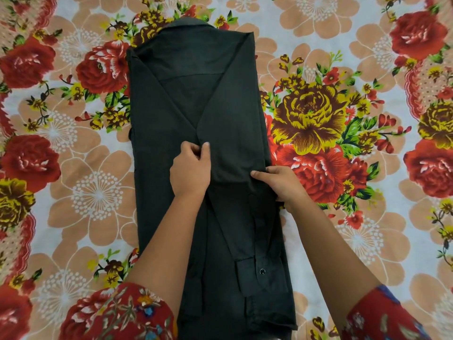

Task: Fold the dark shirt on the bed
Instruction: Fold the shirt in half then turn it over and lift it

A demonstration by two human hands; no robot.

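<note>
The dark shirt (191,99) lies lengthwise on the flowered bed sheet (318,123), collar at the far end, hem near me. Both sides are folded inward and the two sleeves run down the middle, their cuffs (255,273) near the hem. My left hand (190,168) rests at the shirt's centre, where the sleeves cross, pinching the cloth with its fingers. My right hand (279,184) grips the shirt's right folded edge at about the same height. The hands hide the cloth beneath them.
The bed sheet with large red, yellow and peach flowers spreads out on every side of the shirt. My red patterned sleeves (127,312) show at the bottom of the view.
</note>
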